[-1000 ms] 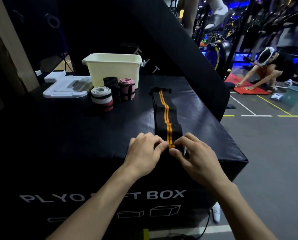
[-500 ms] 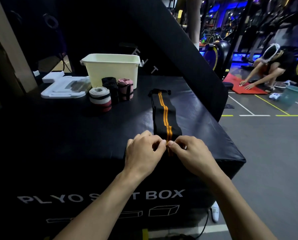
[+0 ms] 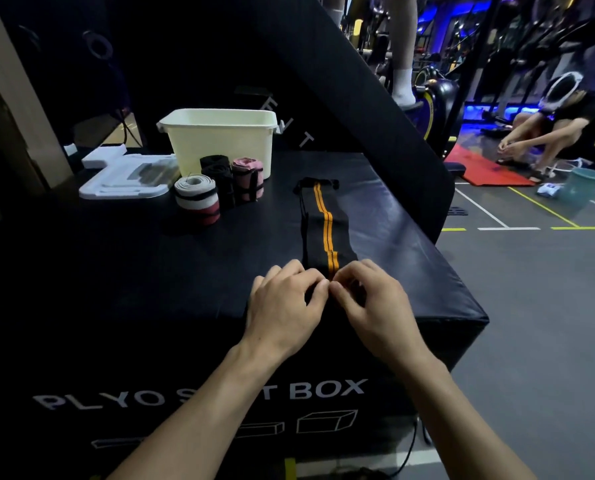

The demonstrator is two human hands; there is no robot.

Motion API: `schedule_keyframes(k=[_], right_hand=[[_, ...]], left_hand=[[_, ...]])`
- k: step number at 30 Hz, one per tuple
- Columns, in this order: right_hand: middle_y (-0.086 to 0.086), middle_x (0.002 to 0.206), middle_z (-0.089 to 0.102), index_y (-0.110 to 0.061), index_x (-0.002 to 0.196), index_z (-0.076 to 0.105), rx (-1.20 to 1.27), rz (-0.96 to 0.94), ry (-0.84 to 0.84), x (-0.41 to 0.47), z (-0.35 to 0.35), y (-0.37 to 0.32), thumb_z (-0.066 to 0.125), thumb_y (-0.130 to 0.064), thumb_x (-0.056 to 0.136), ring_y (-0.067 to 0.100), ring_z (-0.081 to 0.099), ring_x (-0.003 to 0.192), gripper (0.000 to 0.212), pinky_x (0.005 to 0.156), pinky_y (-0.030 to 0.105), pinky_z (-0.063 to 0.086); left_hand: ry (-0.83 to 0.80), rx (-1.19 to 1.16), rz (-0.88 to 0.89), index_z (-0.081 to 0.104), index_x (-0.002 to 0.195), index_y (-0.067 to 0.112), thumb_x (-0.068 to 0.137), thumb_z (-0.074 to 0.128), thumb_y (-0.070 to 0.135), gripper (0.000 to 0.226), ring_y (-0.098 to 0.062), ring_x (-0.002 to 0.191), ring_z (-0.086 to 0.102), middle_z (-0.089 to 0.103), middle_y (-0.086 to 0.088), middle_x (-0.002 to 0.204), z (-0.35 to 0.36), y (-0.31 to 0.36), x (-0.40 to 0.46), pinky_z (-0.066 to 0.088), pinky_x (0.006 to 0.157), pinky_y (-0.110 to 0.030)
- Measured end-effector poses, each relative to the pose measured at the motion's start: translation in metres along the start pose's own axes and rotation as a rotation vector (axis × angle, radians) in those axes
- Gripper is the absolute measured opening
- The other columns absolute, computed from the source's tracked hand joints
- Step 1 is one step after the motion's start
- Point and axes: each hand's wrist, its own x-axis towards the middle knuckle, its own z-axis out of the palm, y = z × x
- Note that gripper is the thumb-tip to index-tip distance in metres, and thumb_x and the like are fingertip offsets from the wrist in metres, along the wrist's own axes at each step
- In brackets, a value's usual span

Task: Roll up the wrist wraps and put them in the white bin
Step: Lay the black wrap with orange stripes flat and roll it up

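2 hands point(image 3: 285, 310) point(image 3: 375, 306) | fingers pinching wrap point(image 3: 325, 233) end | near box point(image 3: 427, 271) front edge

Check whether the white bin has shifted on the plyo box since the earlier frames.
No. The white bin sits behind the same three rolled wraps, beside the white tray.

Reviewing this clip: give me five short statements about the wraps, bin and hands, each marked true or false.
1. Both hands, left hand and right hand, pinch the near end of the black and orange wrap. True.
2. That wrap is fully rolled. False: most of it lies flat.
3. Three rolled wraps stand in front of the white bin. True.
4. The rolled wraps are inside the bin. False: they stand outside it.
5. The bin lies tipped over. False: it stands upright.
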Motion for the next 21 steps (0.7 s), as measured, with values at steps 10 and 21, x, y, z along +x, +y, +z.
schedule_keyframes(k=[10, 21], right_hand=[[-0.016, 0.109, 0.064, -0.031, 0.117, 0.064, -0.193, -0.141, -0.109, -0.006, -0.004, 0.015, 0.068, -0.047, 0.087, 0.014, 0.053, 0.093, 0.035, 0.079, 0.038, 0.05], [-0.028, 0.101, 0.052, -0.032, 0.117, 0.062, -0.154, -0.286, -0.242, -0.008, -0.023, 0.02, 0.052, -0.055, 0.094, 0.006, 0.043, 0.09, 0.034, 0.079, 0.033, 0.047]], left_hand=[[-0.026, 0.023, -0.065, 0.069, 0.091, 0.032, 0.101, 0.048, 0.055, 0.032, -0.014, 0.099, 0.045, 0.047, 0.012, 0.095, 0.005, -0.002, 0.016, 0.037, 0.09, -0.037], [-0.184, -0.194, 0.407, 0.068, 0.133, 0.034, 0.106, 0.03, 0.059, 0.053, -0.003, 0.14, 0.044, 0.06, 0.016, 0.143, -0.002, -0.018, 0.023, 0.035, 0.117, -0.037]])
